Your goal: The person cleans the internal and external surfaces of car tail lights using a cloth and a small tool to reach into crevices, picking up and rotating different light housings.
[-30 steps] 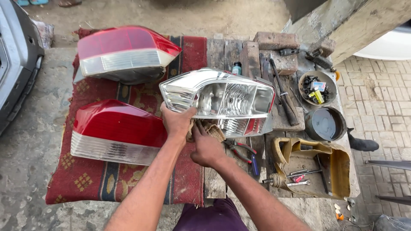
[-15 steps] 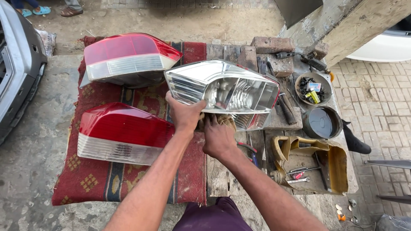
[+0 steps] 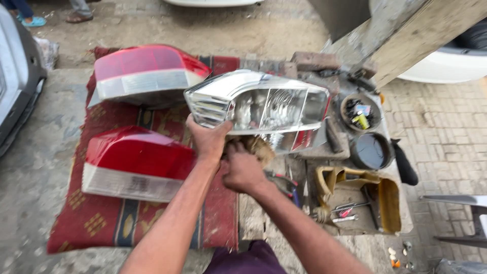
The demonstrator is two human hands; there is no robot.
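**Clear lamp housing held over the rug's edge**

The left hand (image 3: 208, 139) has its grip clenched on the lower left edge of a clear, chrome-backed plastic tail-lamp housing (image 3: 264, 104), holding it up above the right edge of a red patterned woven rug (image 3: 101, 223). The right hand (image 3: 242, 170) sits just beneath the housing, fingers curled against a tan, fibrous wad (image 3: 259, 147); whether it grasps the wad, I cannot tell. Two red-and-white tail-lamp lenses lie on the rug: one far (image 3: 144, 73), one near (image 3: 134, 162). To the right stand a round black tin of small parts (image 3: 361, 112), a round black lid (image 3: 371, 151) and a cut yellow plastic jug holding tools (image 3: 355, 198).
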